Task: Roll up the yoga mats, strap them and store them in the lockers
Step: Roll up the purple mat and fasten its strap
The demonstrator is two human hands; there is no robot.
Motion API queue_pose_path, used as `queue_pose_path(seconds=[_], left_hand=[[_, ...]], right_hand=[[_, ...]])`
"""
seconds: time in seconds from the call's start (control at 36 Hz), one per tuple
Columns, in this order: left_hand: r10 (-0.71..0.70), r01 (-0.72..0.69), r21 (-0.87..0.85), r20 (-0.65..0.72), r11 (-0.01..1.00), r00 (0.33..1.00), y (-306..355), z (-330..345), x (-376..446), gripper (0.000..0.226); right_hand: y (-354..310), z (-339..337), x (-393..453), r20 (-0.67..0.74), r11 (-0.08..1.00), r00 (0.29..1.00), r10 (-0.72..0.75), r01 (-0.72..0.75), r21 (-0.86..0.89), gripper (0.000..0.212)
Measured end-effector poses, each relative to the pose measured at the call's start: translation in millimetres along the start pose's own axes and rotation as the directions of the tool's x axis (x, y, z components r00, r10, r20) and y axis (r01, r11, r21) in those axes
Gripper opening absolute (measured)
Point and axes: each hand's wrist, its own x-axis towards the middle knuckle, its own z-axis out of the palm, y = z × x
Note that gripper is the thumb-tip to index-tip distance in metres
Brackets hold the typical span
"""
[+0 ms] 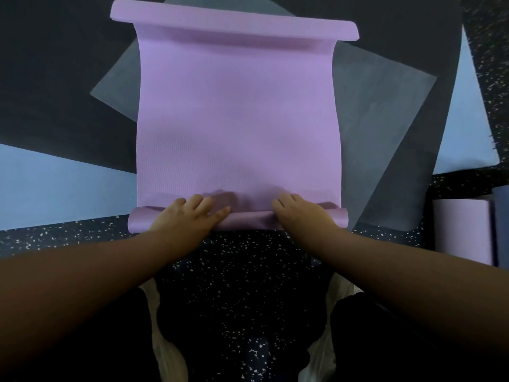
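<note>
Covering the purple mat (237,119)'s near roll, both hands (192,216) hide its middle.

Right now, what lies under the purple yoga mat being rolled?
Under the purple yoga mat a grey mat sticks out at both sides, over a black mat and a light blue mat. Their middles are covered.

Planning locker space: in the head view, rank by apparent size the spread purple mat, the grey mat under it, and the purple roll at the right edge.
1. Spread purple mat, though nearness and being on top may flatter it.
2. Grey mat, largely covered, so its true extent is unsure.
3. Purple roll, smallest, cut by the frame edge.
</note>
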Motion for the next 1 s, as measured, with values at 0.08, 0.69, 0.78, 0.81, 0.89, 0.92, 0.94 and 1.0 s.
queue_pose_path(seconds=[0.08, 0.69, 0.78, 0.81, 0.89, 0.92, 0.94, 1.0], left_hand=[[0.002, -0.012, 0.055, 0.174, 0.998, 0.985, 8.7, -12.8, 3.5, 0.081], [0.048, -0.054, 0.028, 0.175, 0.998, 0.983, -17.4, -17.2, 7.5, 0.059], [0.149, -0.152, 0.049, 0.076, 0.987, 0.986, -16.7, -11.8, 3.1, 0.068], [0.175, -0.178, 0.057, 0.052, 0.982, 0.983, -14.7, -8.5, 2.3, 0.074], [0.159, -0.161, 0.045, 0.039, 0.986, 0.986, -7.5, -11.1, 1.8, 0.077], [0.158, -0.16, 0.029, 0.069, 0.987, 0.985, -5.4, -16.5, 3.4, 0.074], [0.148, -0.152, 0.012, 0.143, 0.988, 0.979, -2.7, -23.8, 5.9, 0.07], [0.075, -0.081, 0.022, 0.208, 0.996, 0.975, -2.8, -22.6, 8.6, 0.058]], right_hand=[[0.6, 9.5, -1.7, -0.109, 0.993, 0.99, -0.092, 0.083, -0.084, 0.015], [12.8, 11.7, -18.9, -0.132, 0.983, 0.987, -0.094, 0.071, -0.17, 0.025], [14.4, 2.5, -11.6, -0.162, 0.988, 0.983, -0.09, 0.068, -0.138, 0.021], [14.8, 0.4, -7.0, -0.165, 0.989, 0.982, -0.095, 0.074, -0.131, 0.025], [13.7, 0.0, 1.4, -0.129, 0.988, 0.984, -0.119, 0.104, -0.115, 0.027], [13.4, 0.8, 0.6, -0.124, 0.988, 0.985, -0.119, 0.106, -0.11, 0.027], [13.2, 1.3, -1.1, -0.121, 0.989, 0.986, -0.112, 0.099, -0.112, 0.027], [11.7, 0.4, -5.3, -0.144, 0.99, 0.984, -0.101, 0.085, -0.117, 0.027]])
